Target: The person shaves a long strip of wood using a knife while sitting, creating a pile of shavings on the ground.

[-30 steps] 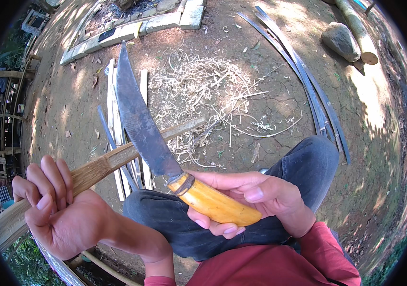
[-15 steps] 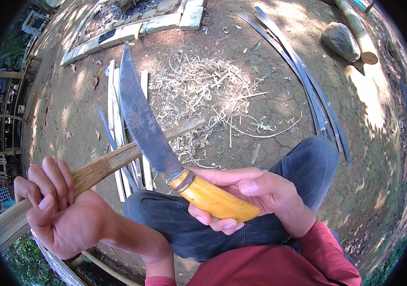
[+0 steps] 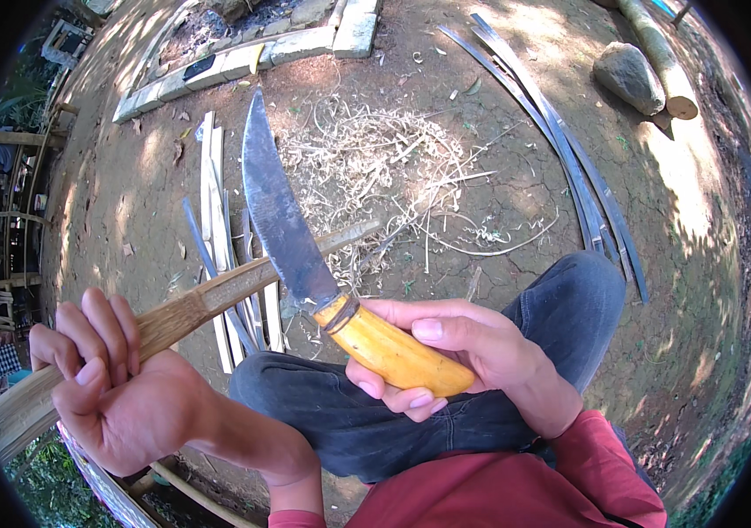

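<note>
My left hand [image 3: 125, 387] is wrapped round a long split strip of bamboo [image 3: 195, 310], which slants up to the right past my knee. In my right hand [image 3: 472, 343] is a large knife [image 3: 283, 202] with a broad, dark, curved blade. Its thick yellow handle [image 3: 393, 352] has a dark band near the blade and rests across my fingers, with my thumb on top. The blade points up and slightly left, and in the picture it crosses in front of the bamboo; I cannot tell whether they touch.
Curly pale shavings [image 3: 375, 158] cover the ground ahead. Pale strips [image 3: 215, 202] lie beyond my left knee, and long dark strips [image 3: 560, 132] curve along the right. A rock [image 3: 628, 77] and a log [image 3: 662, 62] sit far right. Stone blocks [image 3: 239, 63] edge an ashy pit at the back.
The knife has turned a little clockwise, its tip shifting right and its handle end rising slightly. My left hand and the bamboo have hardly moved.
</note>
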Demonstrator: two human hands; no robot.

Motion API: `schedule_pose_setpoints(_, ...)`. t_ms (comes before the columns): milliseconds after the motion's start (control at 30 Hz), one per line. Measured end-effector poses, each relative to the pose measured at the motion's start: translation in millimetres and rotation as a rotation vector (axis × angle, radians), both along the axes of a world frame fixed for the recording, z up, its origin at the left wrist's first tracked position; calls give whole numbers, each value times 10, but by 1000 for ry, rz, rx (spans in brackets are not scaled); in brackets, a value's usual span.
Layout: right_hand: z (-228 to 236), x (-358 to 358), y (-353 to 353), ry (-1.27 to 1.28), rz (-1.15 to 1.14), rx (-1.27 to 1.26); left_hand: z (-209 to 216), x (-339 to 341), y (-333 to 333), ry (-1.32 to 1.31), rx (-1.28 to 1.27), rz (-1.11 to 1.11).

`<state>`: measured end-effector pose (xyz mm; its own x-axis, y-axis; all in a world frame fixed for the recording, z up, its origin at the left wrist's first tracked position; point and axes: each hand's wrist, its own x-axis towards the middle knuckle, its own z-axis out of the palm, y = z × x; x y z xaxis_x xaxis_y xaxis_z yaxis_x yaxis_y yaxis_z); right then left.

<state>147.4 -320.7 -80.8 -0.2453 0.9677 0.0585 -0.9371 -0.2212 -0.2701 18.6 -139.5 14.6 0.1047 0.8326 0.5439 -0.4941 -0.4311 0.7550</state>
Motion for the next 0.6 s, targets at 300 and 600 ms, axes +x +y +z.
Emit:
schedule_pose_setpoints(300, -42, 0, 67, 113, -67, 63, -21, -71, 62, -21, 35, -135)
schedule_pose_setpoints(600, -91, -20, 121, -202, -187, 117, -35, -42, 39, -50, 42, -125)
